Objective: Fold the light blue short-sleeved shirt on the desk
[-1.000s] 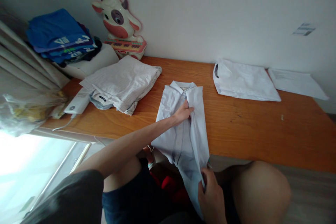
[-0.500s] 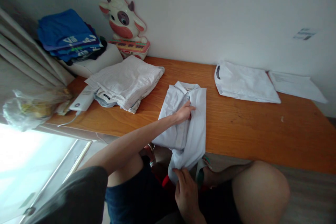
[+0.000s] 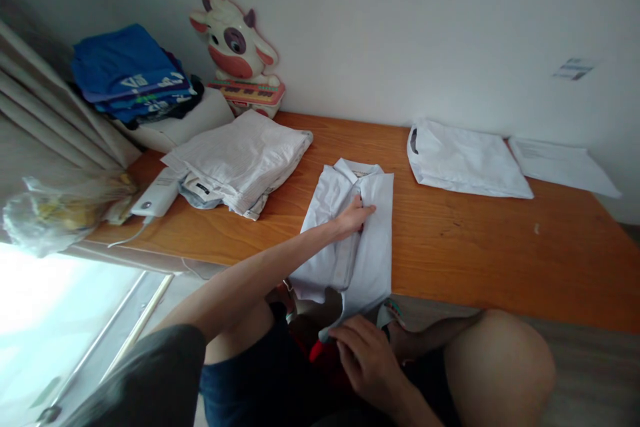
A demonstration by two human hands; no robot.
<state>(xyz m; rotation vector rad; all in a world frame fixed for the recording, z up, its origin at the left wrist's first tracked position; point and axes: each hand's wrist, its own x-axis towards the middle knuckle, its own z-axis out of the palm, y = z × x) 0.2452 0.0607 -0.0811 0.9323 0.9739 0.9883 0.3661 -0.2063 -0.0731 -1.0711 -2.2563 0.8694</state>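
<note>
A white collared shirt (image 3: pixel 376 240), folded in along its right side, lies on the wooden table with its collar toward the wall. Its lower part hangs over the table's front edge. My left hand (image 3: pixel 354 217) rests on the front of the shirt below the collar, thumb and finger spread apart, pressing on the cloth. Below the edge, over my lap, my right hand (image 3: pixel 367 353) pinches the tip of the hanging cloth between its thumb and fingers. The cloth is stretched toward me at that corner.
Folded light clothes (image 3: pixel 245 157) lie on the wooden table (image 3: pixel 450 247), left of the shirt. A white device (image 3: pixel 159 193), plastic bag (image 3: pixel 55 210), cow keyboard toy (image 3: pixel 240 57) and blue clothes pile (image 3: pixel 133 73) stand farther left. A white packet (image 3: pixel 467 159) and paper (image 3: pixel 563 163) lie right.
My right hand has shifted slightly to the right, and the hanging cloth has narrowed and been drawn aside at the bottom. My left hand stays on the shirt.
</note>
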